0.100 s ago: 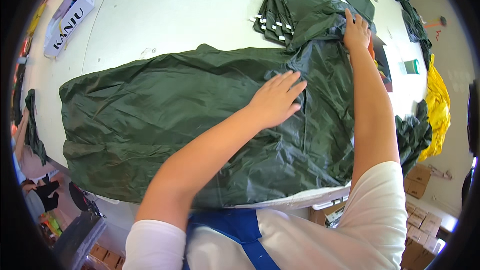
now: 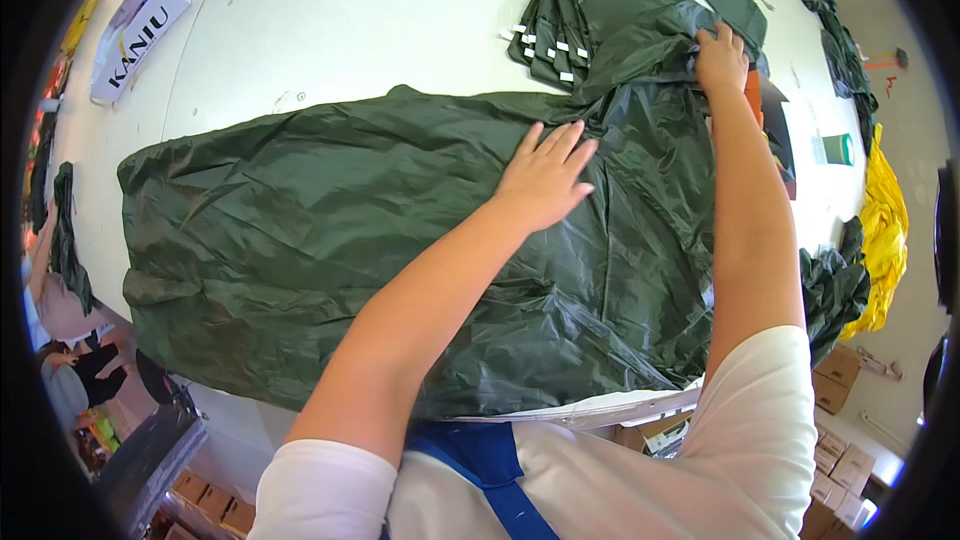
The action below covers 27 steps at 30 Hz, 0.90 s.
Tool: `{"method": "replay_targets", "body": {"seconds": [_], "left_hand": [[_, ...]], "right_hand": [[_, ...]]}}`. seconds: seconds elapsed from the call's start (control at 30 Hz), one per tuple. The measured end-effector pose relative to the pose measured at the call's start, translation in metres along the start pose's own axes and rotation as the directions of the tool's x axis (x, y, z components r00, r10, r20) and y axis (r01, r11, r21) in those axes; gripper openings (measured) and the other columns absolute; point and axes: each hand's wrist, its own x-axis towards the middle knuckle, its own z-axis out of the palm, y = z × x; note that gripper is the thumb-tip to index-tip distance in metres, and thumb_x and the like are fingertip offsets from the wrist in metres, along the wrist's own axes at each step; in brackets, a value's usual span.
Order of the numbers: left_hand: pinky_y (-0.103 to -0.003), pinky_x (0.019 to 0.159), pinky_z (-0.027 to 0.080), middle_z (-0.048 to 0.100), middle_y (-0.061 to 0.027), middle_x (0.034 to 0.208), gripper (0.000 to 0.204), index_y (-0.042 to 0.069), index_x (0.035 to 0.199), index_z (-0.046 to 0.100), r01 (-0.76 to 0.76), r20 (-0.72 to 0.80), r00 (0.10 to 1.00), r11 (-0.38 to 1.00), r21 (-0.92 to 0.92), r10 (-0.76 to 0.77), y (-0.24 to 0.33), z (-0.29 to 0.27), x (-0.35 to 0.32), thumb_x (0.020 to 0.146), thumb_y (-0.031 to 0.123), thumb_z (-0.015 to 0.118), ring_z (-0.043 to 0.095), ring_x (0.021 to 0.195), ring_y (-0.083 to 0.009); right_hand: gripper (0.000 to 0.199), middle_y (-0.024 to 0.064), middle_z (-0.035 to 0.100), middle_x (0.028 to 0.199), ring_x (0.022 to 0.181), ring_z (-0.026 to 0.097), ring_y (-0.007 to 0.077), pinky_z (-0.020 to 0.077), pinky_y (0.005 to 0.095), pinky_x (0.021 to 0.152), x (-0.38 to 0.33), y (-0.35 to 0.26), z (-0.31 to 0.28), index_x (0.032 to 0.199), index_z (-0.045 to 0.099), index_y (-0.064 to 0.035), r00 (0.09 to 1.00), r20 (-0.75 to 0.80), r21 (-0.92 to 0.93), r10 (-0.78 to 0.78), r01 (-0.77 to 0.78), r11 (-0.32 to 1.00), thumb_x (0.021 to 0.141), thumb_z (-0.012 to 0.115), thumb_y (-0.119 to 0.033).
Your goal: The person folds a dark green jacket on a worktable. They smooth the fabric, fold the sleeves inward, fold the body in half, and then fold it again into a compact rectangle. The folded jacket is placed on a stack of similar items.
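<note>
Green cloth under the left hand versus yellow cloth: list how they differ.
The green cloth is dark and spread wide; the yellow cloth is bright and bunched. The left hand lies over the green cloth; no hand touches the yellow cloth. Both are creased.

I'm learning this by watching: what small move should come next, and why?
Perhaps slide the left hand leftward across the dark green cloth: that hand is spread palm-down over it, the cloth there is creased, and the right hand, at the bunched far part, might steady it.
</note>
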Motion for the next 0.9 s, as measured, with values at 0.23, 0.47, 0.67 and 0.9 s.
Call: {"method": "replay_targets", "body": {"seconds": [0.23,0.47,0.67,0.9], "left_hand": [[-0.053,0.113,0.009,0.018,-0.0124,0.153,0.059,0.027,0.143,0.033,-0.012,0.054,0.999,0.986,0.169,0.003,0.003,0.012,0.002,0.091,0.052,0.045,0.018,0.141,-0.0267],[-0.047,0.114,0.012,0.032,-0.0149,0.147,0.077,0.011,0.140,0.037,0.078,0.058,0.996,0.925,-0.371,-0.061,-0.012,-0.007,-0.002,0.079,0.050,0.064,0.023,0.139,-0.0304],[-0.048,0.112,0.019,0.036,-0.0121,0.145,0.065,0.009,0.139,0.037,0.352,0.412,0.911,-0.553,-0.755,0.019,-0.011,-0.118,-0.141,0.088,0.045,0.054,0.027,0.137,-0.0295],[-0.053,0.110,0.023,0.036,-0.0125,0.144,0.056,0.009,0.139,0.039,0.028,0.355,0.848,-0.635,-0.772,-0.393,-0.123,-0.164,-0.304,0.092,0.040,0.047,0.029,0.135,-0.0327]], "right_hand": [[0.021,0.0137,0.064,0.092,0.089,0.062,0.0327,0.0462,0.0447,0.083,0.052,0.024,-0.067,0.107,0.052,-0.0108,0.918,-0.318,0.146,-0.237,0.294,0.945,0.089,0.044,-0.018],[0.031,0.0151,0.062,0.096,0.090,0.061,0.0278,0.0460,0.0364,0.081,-0.045,-0.032,-0.306,0.113,0.053,-0.0048,0.825,0.092,0.533,-0.557,0.432,0.728,0.086,0.056,-0.022],[0.037,0.0055,0.064,0.098,0.090,0.058,0.0126,0.0452,0.0260,0.081,-0.175,-0.067,-0.268,0.129,0.047,-0.0074,0.672,0.277,0.915,-0.687,-0.402,-0.024,0.093,0.050,-0.016],[0.037,0.0041,0.060,0.094,0.087,0.054,0.0111,0.0433,0.0248,0.080,-0.328,0.031,-0.104,0.125,0.052,-0.0064,0.929,0.275,0.885,0.249,-0.346,0.312,0.088,0.057,-0.008]]}}
